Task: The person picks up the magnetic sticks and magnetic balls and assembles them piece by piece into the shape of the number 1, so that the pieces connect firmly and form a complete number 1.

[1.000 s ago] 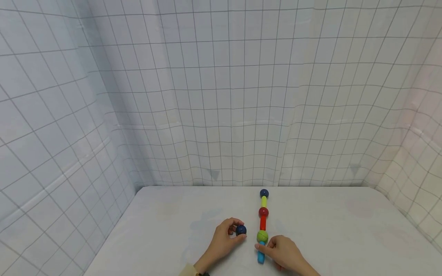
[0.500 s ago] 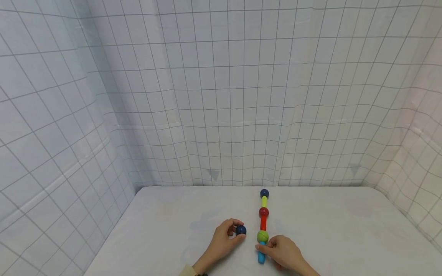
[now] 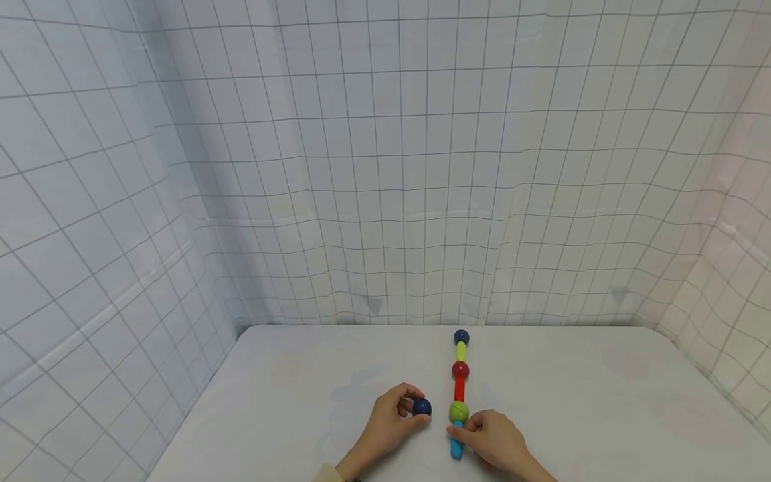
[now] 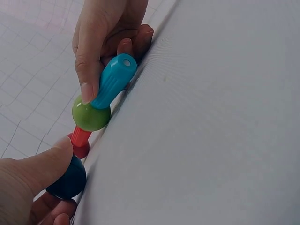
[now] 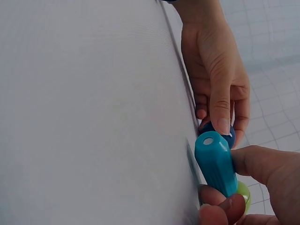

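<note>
My left hand holds a dark blue ball between thumb and fingers, a little to the left of a row of joined pieces. Thumb and fingers of my right hand pinch the light blue rod at the near end of that row. From the rod away from me run a green ball, a red rod, a red ball, a yellow-green rod and another dark blue ball. A pale round spot shows on the light blue rod's free end in both wrist views.
The pieces lie on a white table. Behind it and at both sides hang white curtains with a dark grid pattern.
The left hand and its dark blue ball have shifted slightly nearer to me and to the right. The right hand and the row have barely moved.
</note>
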Demonstrator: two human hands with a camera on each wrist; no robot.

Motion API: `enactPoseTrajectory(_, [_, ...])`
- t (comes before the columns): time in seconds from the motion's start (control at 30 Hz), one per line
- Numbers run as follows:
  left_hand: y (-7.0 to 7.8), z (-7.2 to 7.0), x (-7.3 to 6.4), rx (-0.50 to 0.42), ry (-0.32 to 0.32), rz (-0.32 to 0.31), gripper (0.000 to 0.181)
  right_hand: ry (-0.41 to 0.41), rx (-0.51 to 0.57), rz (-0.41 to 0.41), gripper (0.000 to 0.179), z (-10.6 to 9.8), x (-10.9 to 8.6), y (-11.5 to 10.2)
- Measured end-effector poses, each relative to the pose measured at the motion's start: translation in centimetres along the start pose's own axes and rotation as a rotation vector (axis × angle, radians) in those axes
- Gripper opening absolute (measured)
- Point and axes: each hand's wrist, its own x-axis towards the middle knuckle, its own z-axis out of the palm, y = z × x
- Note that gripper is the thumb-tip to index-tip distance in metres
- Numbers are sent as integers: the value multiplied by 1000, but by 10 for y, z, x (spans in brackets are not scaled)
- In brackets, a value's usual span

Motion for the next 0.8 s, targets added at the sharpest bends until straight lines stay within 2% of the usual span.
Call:
enactPoseTrajectory(0.47, [2, 2, -7, 10, 7, 16, 36, 30, -9, 1, 41, 1, 3, 0])
enactPoseTrajectory(0.8, [7, 6, -15, -51, 5, 18, 35, 62, 6, 3, 41, 2, 5, 1])
